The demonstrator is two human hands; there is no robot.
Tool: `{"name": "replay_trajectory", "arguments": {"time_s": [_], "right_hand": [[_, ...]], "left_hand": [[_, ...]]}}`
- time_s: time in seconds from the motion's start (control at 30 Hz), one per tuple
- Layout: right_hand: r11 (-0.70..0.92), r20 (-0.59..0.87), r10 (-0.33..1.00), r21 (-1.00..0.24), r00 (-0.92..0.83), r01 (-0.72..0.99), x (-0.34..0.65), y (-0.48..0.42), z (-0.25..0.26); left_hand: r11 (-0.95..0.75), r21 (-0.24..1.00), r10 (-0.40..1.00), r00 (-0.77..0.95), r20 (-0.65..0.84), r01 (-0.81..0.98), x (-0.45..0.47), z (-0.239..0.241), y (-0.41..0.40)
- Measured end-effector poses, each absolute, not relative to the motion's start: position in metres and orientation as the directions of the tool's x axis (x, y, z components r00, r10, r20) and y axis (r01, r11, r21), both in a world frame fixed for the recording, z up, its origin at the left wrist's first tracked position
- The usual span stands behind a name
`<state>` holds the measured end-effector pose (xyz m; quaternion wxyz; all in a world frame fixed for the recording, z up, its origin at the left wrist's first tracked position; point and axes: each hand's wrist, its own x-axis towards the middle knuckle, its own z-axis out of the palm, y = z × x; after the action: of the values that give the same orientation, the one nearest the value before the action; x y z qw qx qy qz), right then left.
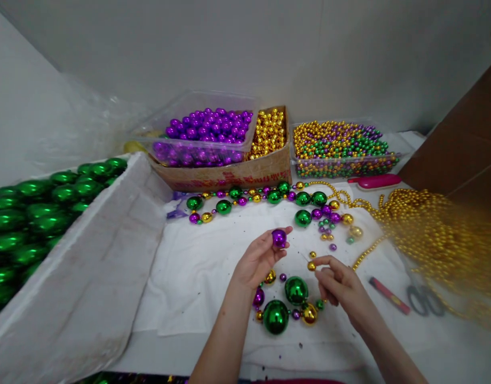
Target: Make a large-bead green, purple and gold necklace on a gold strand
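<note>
A shiny purple ball bead [279, 239] is held between the thumb and fingers of my left hand [256, 260]. My right hand [337, 281] pinches at a small gold bead [311, 265] with index finger and thumb. A faint thin thread seems to run between the two hands; its ends are hard to make out. Below them on the white cloth [185, 282] lies a curved strand with a large green bead [276, 317], another green bead [296, 290], a gold bead [309, 313] and smaller purple ones.
A foam box [109, 277] of green balls stands left. Behind are a tub of purple beads [205, 130], a cardboard box [221, 177] with gold beads and a mixed-bead tub [341, 146]. Gold bead chains [425, 229], a red-handled cutter [389, 295] and scissors [425, 300] lie right.
</note>
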<state>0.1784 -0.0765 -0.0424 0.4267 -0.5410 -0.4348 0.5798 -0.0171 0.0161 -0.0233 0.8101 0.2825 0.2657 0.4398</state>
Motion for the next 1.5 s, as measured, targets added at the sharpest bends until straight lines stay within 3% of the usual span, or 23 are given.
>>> {"name": "replay_trajectory", "arguments": {"time_s": [0.1, 0.2, 0.3, 0.4, 0.53, 0.67, 0.73, 0.83, 0.97, 1.03, 1.2, 1.37, 1.5], "right_hand": [[-0.153, -0.174, 0.978, -0.973, -0.114, 0.173, 0.181, -0.068, -0.032], [0.009, -0.024, 0.997, -0.903, -0.072, 0.430, 0.188, -0.065, -0.020], [0.118, 0.129, 0.992, -0.836, -0.017, 0.536, 0.188, -0.062, -0.011], [0.064, 0.082, 0.996, -0.872, 0.016, 0.484, 0.180, -0.058, -0.009], [-0.084, -0.064, 0.995, -0.959, 0.082, 0.270, 0.172, -0.057, -0.017], [-0.094, -0.091, 0.962, -0.996, 0.257, 0.000, 0.169, -0.057, -0.023], [-0.055, -0.064, 0.930, -0.998, 0.362, -0.034, 0.166, -0.057, -0.023], [0.040, 0.062, 0.910, -0.997, 0.409, 0.061, 0.158, -0.057, -0.022], [0.156, 0.251, 0.911, -0.944, 0.327, 0.292, 0.152, -0.059, -0.022], [0.200, 0.300, 0.904, -0.927, 0.306, 0.318, 0.150, -0.059, -0.023], [0.287, 0.377, 0.856, -0.916, 0.353, 0.281, 0.148, -0.052, -0.019], [0.232, 0.334, 0.795, -0.939, 0.506, 0.256, 0.153, -0.059, 0.003], [0.250, 0.421, 0.768, -0.891, 0.482, 0.379, 0.157, -0.072, 0.018]], "left_hand": [[0.370, 0.773, 0.878, 0.466, -0.110, -0.515, -0.008, -0.006, 0.014], [0.305, 0.827, 0.894, 0.441, -0.078, -0.472, -0.006, 0.008, 0.015], [0.289, 0.858, 0.883, 0.465, -0.068, -0.425, -0.004, 0.014, 0.014], [0.278, 0.859, 0.885, 0.462, -0.055, -0.430, -0.002, 0.016, 0.012], [0.266, 0.813, 0.918, 0.394, -0.049, -0.518, -0.006, 0.011, 0.015], [0.356, 0.665, 0.924, 0.355, -0.144, -0.657, -0.009, -0.006, 0.020], [0.412, 0.554, 0.911, 0.345, -0.227, -0.724, -0.008, -0.015, 0.021], [0.471, 0.410, 0.875, 0.351, -0.334, -0.781, -0.006, -0.025, 0.023], [0.479, 0.285, 0.841, 0.340, -0.421, -0.830, -0.007, -0.030, 0.024], [0.483, 0.246, 0.828, 0.347, -0.441, -0.840, -0.008, -0.032, 0.023], [0.532, 0.205, 0.795, 0.402, -0.454, -0.822, -0.006, -0.038, 0.017], [0.589, 0.169, 0.748, 0.453, -0.486, -0.791, -0.002, -0.044, 0.013], [0.559, 0.157, 0.735, 0.400, -0.548, -0.814, 0.000, -0.050, 0.012]]}}
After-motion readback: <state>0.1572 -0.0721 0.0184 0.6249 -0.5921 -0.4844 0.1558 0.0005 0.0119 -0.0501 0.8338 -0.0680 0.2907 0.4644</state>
